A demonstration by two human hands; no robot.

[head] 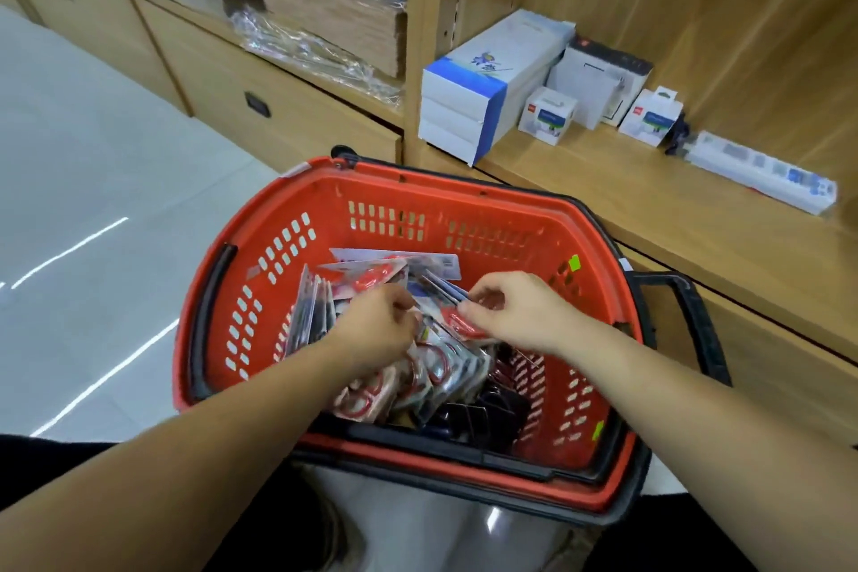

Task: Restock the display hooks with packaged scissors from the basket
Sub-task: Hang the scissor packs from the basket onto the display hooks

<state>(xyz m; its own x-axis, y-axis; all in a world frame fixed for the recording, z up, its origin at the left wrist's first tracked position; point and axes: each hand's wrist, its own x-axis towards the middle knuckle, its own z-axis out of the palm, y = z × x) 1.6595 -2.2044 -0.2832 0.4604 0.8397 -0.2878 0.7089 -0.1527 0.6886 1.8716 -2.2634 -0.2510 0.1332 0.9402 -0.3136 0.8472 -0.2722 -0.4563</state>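
Reaches into the red basket (288, 218) with both arms, from the near side. Inside, across the middle and near part: a loose heap of packaged scissors (436, 381), many with red loop handles, overlapping and tilted, several on edge at the heap's left side.

Curls the left hand (376, 330) down onto the heap, fingertips buried among the packs; cannot tell whether a pack is pinched there. Pinches with the right hand (515, 311), thumb against curled fingers, a red-handled pack (464, 323) at the top of the heap, just right of the left hand. Hands near each other, not touching.

Black carry handle (687, 320) folded out at the right of the basket.

Far right: wooden shelf (673, 218) with a stack of white-and-blue boxes (478, 88) and smaller white boxes (548, 109) beside it. Left: pale tiled floor (93, 163).
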